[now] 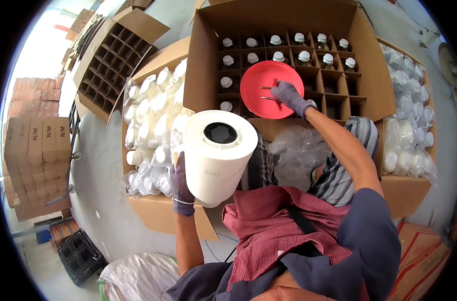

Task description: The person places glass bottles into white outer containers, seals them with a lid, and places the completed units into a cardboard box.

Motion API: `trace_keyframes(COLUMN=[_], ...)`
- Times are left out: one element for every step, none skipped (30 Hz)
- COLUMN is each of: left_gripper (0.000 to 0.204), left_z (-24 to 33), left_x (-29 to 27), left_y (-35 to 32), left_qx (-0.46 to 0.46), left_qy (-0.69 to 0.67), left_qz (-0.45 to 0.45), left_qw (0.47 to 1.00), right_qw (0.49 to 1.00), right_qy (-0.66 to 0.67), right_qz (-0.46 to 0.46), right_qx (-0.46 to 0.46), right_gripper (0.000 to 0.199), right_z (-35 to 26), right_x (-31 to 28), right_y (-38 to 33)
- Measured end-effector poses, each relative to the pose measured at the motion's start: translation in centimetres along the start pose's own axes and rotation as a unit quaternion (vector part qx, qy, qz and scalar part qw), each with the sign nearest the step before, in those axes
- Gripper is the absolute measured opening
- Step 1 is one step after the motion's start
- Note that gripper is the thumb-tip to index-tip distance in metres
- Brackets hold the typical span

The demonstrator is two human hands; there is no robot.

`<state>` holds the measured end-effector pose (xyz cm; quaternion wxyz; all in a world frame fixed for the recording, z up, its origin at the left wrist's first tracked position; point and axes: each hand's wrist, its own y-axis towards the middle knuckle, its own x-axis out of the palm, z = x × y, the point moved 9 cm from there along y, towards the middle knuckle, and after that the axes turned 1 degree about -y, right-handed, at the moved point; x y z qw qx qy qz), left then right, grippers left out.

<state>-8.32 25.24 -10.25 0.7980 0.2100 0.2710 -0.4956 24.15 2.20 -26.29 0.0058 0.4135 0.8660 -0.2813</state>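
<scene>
My left hand, in a grey glove, is closed against the left side of a large white cylindrical container. A round dark recess shows in the middle of its top. My right hand, gloved too, is closed on a small tool with red parts and thin metal prongs; its exact kind is unclear. That hand is over a round red plate, which lies on the divided cardboard box. White-capped bottles stand in many of the box's compartments; the plate hides several others.
Boxes of white-capped bottles in clear plastic stand left and right. Crumpled clear plastic bags lie between my legs. A divider box sits at the far left, above stacked cartons. A black crate is at lower left.
</scene>
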Motion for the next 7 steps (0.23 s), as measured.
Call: trace_keyframes(left_gripper=[0.035, 0.038, 0.040, 0.042, 0.045, 0.048, 0.048], left_z=[0.4, 1.0, 2.6, 3.9, 4.1, 4.2, 4.6], left_x=[0.1, 0.2, 0.8, 1.3, 1.9, 2.7, 2.7], left_y=[0.1, 0.2, 1.2, 2.1, 2.9, 3.6, 3.3], left_qx=[0.000, 0.001, 0.043, 0.085, 0.076, 0.068, 0.070], left_qy=[0.005, 0.008, 0.019, 0.030, 0.017, 0.001, 0.001], left_qz=[-0.005, -0.010, -0.022, -0.035, -0.068, -0.103, -0.101], left_qw=[1.000, 1.000, 0.999, 0.995, 0.995, 0.992, 0.992], right_qw=[0.993, 0.972, 0.938, 0.944, 0.924, 0.863, 0.770], right_qy=[0.105, 0.210, 0.310, 0.199, 0.084, -0.031, -0.143], right_qz=[-0.040, -0.077, -0.107, -0.113, -0.118, -0.101, -0.081], right_qx=[-0.038, -0.074, -0.110, -0.235, -0.355, -0.495, -0.617], right_gripper=[0.024, 0.021, 0.018, 0.016, 0.014, 0.014, 0.013], right_z=[-3.2, -6.5, -9.5, -13.2, -16.6, -20.0, -22.5], right_x=[0.6, 0.9, 0.4, -0.3, -0.5, -0.9, -0.8], right_y=[-2.2, -5.5, -8.9, -12.4, -15.8, -19.6, -23.6])
